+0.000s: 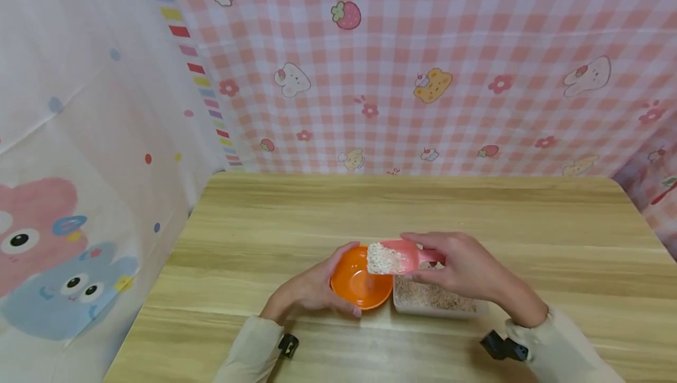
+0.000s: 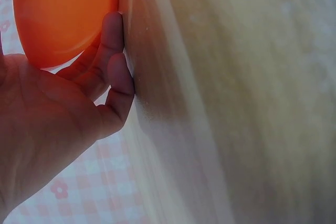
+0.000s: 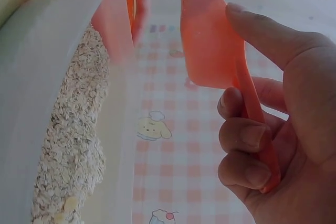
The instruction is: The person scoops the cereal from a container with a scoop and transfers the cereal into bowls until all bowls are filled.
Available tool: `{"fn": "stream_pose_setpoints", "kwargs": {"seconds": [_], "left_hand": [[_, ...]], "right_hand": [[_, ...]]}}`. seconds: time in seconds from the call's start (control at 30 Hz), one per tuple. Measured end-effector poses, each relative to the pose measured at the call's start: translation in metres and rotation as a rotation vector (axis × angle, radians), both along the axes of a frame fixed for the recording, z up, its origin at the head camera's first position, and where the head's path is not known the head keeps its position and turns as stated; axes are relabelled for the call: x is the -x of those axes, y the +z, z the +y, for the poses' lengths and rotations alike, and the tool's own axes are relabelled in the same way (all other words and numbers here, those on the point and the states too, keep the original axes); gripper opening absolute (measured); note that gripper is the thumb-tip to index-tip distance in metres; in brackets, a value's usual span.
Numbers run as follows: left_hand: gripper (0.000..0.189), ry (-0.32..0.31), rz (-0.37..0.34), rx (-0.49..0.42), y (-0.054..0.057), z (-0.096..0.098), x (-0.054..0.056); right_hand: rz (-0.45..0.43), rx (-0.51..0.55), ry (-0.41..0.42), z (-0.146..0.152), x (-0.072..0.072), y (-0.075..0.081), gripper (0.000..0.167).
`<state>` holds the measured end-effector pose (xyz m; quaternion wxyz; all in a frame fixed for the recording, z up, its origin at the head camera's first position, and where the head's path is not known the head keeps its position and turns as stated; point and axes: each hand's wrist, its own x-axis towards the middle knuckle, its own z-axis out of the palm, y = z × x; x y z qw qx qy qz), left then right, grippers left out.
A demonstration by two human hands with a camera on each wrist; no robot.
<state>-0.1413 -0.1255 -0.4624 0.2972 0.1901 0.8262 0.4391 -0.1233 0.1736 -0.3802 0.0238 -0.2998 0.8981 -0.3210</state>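
Observation:
In the head view my right hand grips a pink scoop by its handle. Oat flakes fill the scoop's front half, which hangs over the right part of an orange bowl. My left hand curls round the bowl's left side, with the thumb and fingers spread along its wall. The right wrist view shows the underside of the scoop, with several fingers wrapped round the handle. A translucent container of oats stands just right of the bowl, partly hidden beneath my right hand.
A wood-grain table carries the bowl and container. Behind it hangs a pink checked cloth, and at the left a white printed cloth. Dark wrist mounts sit at both cuffs.

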Motion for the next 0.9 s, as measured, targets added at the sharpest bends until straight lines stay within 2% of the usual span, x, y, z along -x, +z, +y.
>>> {"fn": "stream_pose_setpoints", "kwargs": {"seconds": [0.53,0.9], "left_hand": [[0.117,0.005,-0.008,-0.008,0.002,0.001,0.0],[0.117,0.005,-0.015,0.003,0.002,0.002,0.0]], "right_hand": [[0.006,-0.142,0.004,-0.013,0.004,0.001,0.061],[0.068,-0.223,0.078,-0.019,0.007,0.001,0.062]]}}
